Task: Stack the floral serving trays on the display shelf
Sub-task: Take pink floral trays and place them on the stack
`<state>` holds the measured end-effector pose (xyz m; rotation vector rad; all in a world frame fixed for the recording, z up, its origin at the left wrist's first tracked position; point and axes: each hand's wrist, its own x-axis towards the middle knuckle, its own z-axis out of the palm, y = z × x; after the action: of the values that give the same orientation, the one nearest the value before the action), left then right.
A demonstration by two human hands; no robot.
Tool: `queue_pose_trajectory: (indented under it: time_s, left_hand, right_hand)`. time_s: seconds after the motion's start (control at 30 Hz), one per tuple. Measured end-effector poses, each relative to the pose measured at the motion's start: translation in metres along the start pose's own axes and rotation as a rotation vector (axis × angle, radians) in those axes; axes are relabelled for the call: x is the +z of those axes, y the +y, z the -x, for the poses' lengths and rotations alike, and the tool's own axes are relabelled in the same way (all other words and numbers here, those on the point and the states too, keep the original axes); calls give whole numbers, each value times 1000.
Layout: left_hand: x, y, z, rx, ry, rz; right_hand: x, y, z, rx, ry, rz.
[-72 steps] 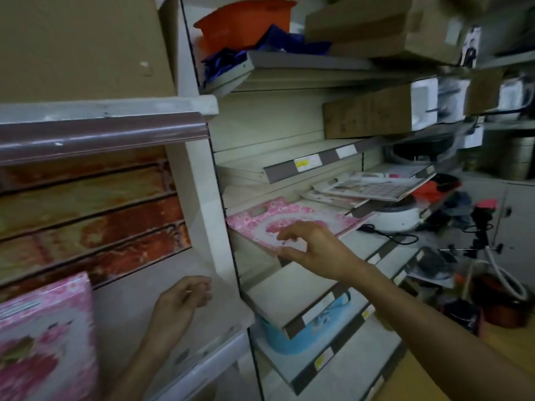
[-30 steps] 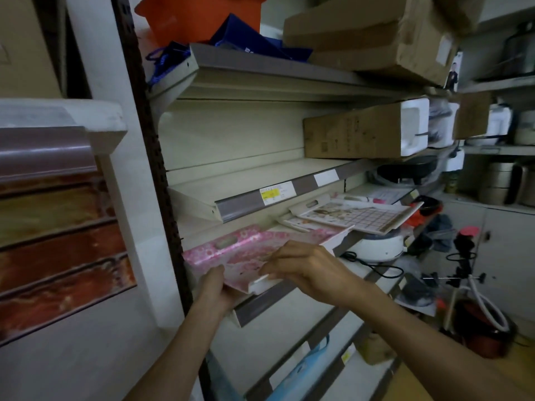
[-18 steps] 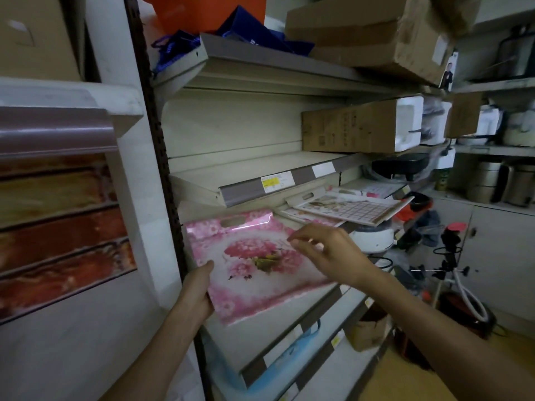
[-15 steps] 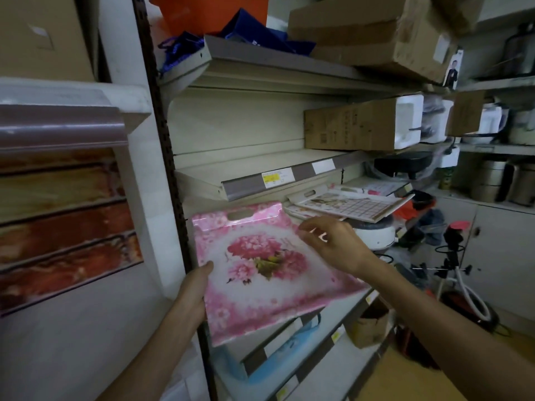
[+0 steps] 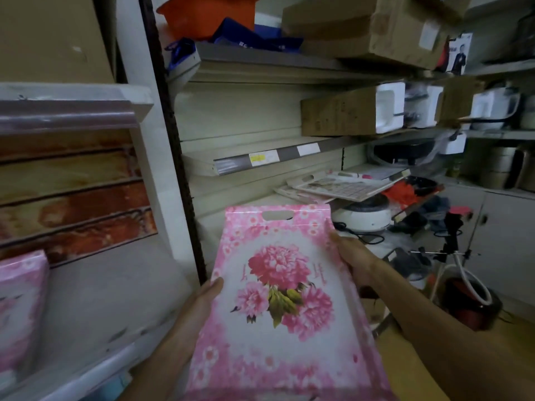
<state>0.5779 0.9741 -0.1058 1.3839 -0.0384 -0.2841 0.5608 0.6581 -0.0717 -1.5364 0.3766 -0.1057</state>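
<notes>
Floral serving tray (image 5: 283, 299), held clear of the shelving in front of the person, tilted with its handle cut-out at the far end. Left hand (image 5: 202, 299) grips the left edge; right hand (image 5: 351, 259) grips the right edge. The tray is rectangular, with a pink blossom border, a white field and three pink peonies with green leaves; two small pink characters flank the bouquet, too small to read. A yellow price label (image 5: 262, 158) on the shelf rail (image 5: 289, 154) beyond is illegible. A second pink tray (image 5: 20, 308) stands at near left.
</notes>
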Motion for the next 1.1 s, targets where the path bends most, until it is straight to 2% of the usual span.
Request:
queue_pose_trajectory:
  time_s: [0.23, 0.33, 0.53, 0.8, 1.1]
  left_hand:
    - [12, -23, 66, 30, -56, -15]
    - [18, -17, 93, 66, 37, -58]
    - [-20, -4, 119, 193, 178, -189]
    - [-91, 12, 165, 329, 375, -434]
    - [-201, 41, 209, 366, 535, -515]
  right_hand:
    - [-8, 29, 54, -58, 131, -128]
    - [-1, 29, 67, -119, 116, -135]
    - [38, 9, 70, -177, 108, -214]
    - [136, -5, 63, -188, -32, -194]
    - [284, -7, 61, -127, -205, -188]
